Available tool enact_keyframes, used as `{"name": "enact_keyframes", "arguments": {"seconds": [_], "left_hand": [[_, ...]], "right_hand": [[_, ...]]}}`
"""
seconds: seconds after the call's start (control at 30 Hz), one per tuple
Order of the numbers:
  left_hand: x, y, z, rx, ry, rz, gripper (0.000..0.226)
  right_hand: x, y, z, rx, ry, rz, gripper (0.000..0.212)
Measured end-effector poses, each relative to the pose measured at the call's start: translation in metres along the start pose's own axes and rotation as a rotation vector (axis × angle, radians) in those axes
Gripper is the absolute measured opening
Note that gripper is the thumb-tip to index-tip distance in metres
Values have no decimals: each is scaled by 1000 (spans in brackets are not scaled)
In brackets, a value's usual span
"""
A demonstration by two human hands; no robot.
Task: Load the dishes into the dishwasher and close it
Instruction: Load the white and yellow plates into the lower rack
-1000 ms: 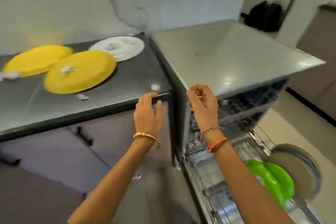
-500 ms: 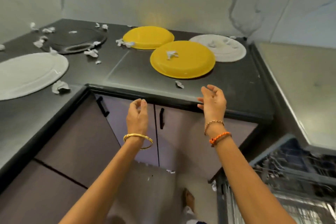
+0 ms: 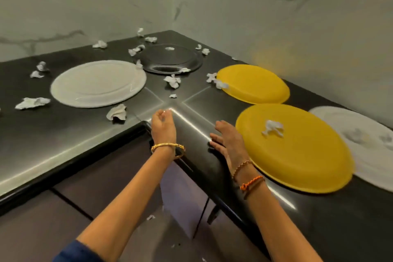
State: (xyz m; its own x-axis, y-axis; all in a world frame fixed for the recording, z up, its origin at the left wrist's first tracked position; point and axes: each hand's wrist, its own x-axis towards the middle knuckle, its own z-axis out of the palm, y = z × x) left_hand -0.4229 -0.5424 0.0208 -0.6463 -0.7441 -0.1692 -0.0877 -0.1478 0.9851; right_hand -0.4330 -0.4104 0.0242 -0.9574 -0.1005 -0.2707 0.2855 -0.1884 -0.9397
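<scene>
Right hand (image 3: 228, 141) flat over the worktop (image 3: 63, 144) edge, fingers spread and straight, holding nothing. Just beside its fingertips, to the right: near yellow plate (image 3: 297, 151), rim almost touching the hand, possibly touching; blur prevents certainty. Round, so no long axis to favour; lying flat, with a crumpled paper scrap (image 3: 273, 127) on top. Clearly the nearer hand for this plate.

Left hand (image 3: 163, 126) raised over the inner corner of the worktop, fingers loosely curled, seemingly empty, though the fingertips are blurred. Well apart from the yellow plate; closer to the white plate (image 3: 97, 83) lying to its upper left.

Other dishes, all flat on the worktop: second yellow plate (image 3: 253, 83) behind the near one, pale plate (image 3: 372, 134) partly tucked under the near yellow plate's right rim, black plate (image 3: 170, 59) near the corner by the wall. Paper scraps scattered across the surface, one large piece (image 3: 116, 112) between left hand and white plate.

Dishwasher out of view, so every plate here not yet loaded. Likely next: slide right-hand fingers under the near rim and lift. Scrap on top likely to fall off when tilted; overlap with the pale plate could drag it along.
</scene>
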Motion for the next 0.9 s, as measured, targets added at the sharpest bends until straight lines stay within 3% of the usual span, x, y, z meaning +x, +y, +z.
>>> {"name": "enact_keyframes", "arguments": {"seconds": [0.13, 0.3, 0.37, 0.47, 0.57, 0.77, 0.9], "left_hand": [[50, 19, -28, -31, 248, 27, 43], [116, 40, -86, -82, 545, 39, 46], [141, 46, -108, -153, 572, -34, 38], [176, 45, -136, -247, 538, -158, 22], [205, 40, -151, -336, 487, -230, 18], [243, 49, -155, -416, 508, -310, 2], [256, 56, -150, -455, 539, -331, 14]], "right_hand": [[35, -4, 57, 21, -200, 135, 19], [67, 0, 144, -34, -375, 188, 19], [81, 0, 179, -46, -349, 215, 14], [103, -4, 219, -18, -217, 266, 35], [126, -8, 248, 37, -134, 315, 25], [151, -9, 279, 33, -135, 375, 21], [172, -7, 287, 32, -150, 396, 22]]}}
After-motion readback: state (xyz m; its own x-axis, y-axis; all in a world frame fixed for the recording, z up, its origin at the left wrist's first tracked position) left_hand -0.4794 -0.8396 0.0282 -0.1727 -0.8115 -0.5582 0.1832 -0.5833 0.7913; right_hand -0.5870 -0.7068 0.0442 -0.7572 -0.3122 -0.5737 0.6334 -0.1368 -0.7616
